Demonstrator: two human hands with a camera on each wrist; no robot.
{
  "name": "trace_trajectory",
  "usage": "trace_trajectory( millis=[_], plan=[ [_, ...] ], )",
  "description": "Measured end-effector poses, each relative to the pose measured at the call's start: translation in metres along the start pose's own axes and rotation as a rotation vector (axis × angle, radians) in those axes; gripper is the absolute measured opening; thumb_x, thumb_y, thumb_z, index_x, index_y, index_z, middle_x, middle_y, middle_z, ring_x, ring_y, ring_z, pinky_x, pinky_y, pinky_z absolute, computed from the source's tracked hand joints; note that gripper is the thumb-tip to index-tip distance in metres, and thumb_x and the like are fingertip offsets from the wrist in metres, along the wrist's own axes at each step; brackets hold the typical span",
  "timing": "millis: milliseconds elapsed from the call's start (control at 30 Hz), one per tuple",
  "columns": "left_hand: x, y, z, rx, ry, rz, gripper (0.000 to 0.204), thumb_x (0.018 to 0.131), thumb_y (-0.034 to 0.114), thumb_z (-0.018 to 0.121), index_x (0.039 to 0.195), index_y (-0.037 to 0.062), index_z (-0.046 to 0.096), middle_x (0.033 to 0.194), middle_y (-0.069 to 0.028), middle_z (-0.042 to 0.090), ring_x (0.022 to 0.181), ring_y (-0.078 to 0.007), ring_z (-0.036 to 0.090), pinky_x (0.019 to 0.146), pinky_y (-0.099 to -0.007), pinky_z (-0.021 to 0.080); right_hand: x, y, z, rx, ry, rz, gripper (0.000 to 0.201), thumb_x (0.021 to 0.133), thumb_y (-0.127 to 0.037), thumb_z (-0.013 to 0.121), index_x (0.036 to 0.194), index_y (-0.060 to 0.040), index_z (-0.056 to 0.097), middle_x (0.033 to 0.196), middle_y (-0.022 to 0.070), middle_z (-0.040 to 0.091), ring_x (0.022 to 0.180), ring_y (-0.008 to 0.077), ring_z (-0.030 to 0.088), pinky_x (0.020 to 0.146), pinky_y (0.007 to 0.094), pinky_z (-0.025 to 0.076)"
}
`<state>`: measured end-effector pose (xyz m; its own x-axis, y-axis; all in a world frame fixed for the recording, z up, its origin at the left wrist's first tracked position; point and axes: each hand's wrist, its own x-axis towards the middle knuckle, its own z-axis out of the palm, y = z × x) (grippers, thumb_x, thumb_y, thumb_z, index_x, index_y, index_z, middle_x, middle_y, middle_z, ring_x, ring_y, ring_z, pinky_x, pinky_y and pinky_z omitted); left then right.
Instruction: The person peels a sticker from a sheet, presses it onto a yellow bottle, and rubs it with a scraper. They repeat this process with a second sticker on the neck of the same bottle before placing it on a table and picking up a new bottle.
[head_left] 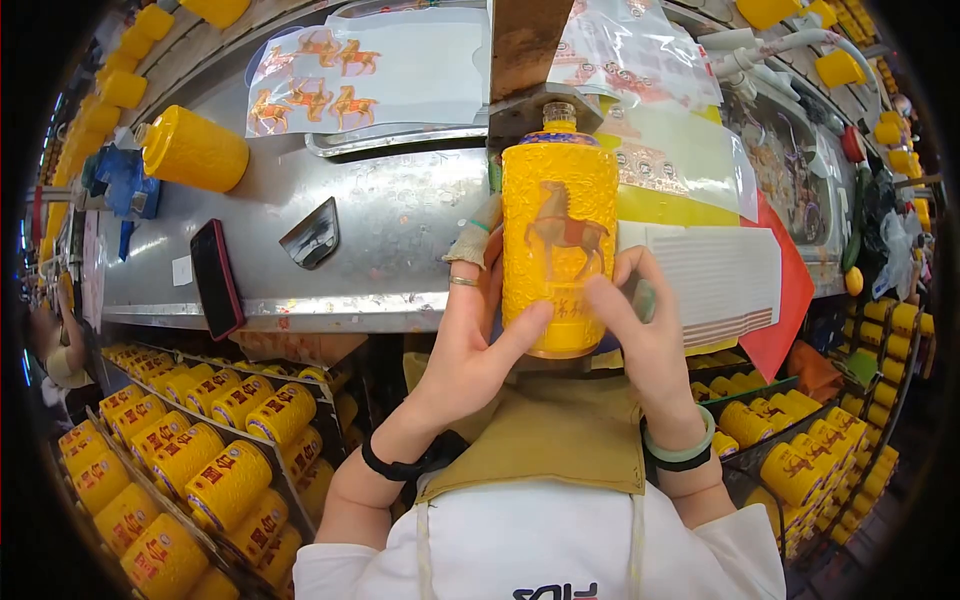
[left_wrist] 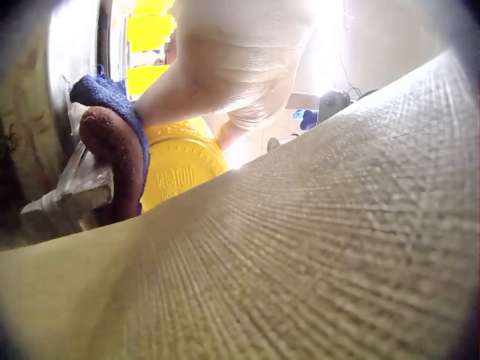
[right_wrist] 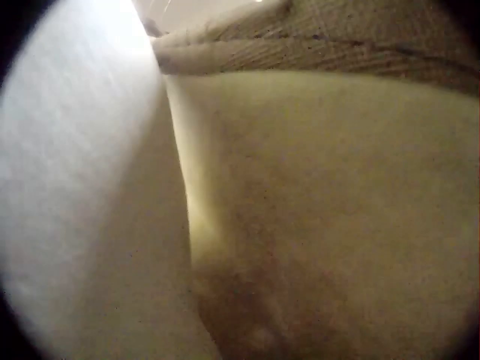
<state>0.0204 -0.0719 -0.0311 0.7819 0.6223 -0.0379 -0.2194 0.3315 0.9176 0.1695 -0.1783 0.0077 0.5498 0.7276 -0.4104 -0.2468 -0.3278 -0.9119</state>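
Note:
A yellow embossed bottle (head_left: 560, 240) with a clear neck lies between my hands in the head view, a horse picture and small red characters facing up. My left hand (head_left: 470, 335) grips its left side, thumb on the lower front, a wrapped finger along the edge. At the lower right, my right hand (head_left: 645, 325) holds it with the thumb near the red characters and fingers curled at the side. In the left wrist view the bottle's base (left_wrist: 180, 169) shows beside a blue cloth (left_wrist: 112, 97). Only fabric and blurred surfaces fill the right wrist view.
On the metal table (head_left: 400, 200) are a horse decal sheet (head_left: 420, 75), another yellow bottle (head_left: 195, 150), a phone (head_left: 217, 278) and a dark shiny piece (head_left: 312, 235). White ribbed sheets (head_left: 710, 280) lie at the right. Crates of yellow bottles (head_left: 228, 480) stand on both sides below.

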Motion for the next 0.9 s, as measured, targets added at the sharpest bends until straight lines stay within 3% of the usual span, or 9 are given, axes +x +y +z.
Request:
trace_trajectory(
  millis=[200, 300, 900],
  plan=[
    [0.000, 0.003, -0.003, -0.076, 0.000, 0.009, 0.087, 0.099, 0.000, 0.060, 0.166, 0.0022, 0.005, 0.167, -0.0187, 0.020, 0.157, -0.0291, 0.022, 0.128, -0.0437, 0.019, -0.003, 0.007, -0.015, 0.089, -0.093, 0.016, 0.024, 0.099, -0.019, 0.075, 0.100, -0.0071, 0.054, 0.090, -0.0039, 0.049, 0.087, 0.0061, 0.046, 0.081, 0.0233, 0.040],
    [0.000, 0.004, -0.001, -0.087, 0.001, -0.001, 0.086, 0.099, -0.001, 0.060, 0.166, 0.0019, 0.005, 0.168, -0.0183, 0.020, 0.158, -0.0292, 0.021, 0.128, -0.0441, 0.018, -0.003, 0.010, -0.013, 0.041, -0.104, -0.106, 0.026, 0.097, -0.019, 0.077, 0.100, -0.0071, 0.053, 0.091, -0.0036, 0.049, 0.086, 0.0068, 0.046, 0.080, 0.0232, 0.040],
    [-0.001, -0.001, 0.000, -0.027, 0.015, 0.012, 0.087, 0.099, 0.000, 0.062, 0.166, 0.0014, 0.007, 0.168, -0.0181, 0.020, 0.157, -0.0302, 0.022, 0.128, -0.0446, 0.019, -0.001, 0.014, -0.011, -0.044, -0.098, -0.153, 0.032, 0.093, -0.018, 0.081, 0.101, -0.0070, 0.052, 0.091, -0.0027, 0.051, 0.081, 0.0074, 0.046, 0.075, 0.0226, 0.041]
  ],
)
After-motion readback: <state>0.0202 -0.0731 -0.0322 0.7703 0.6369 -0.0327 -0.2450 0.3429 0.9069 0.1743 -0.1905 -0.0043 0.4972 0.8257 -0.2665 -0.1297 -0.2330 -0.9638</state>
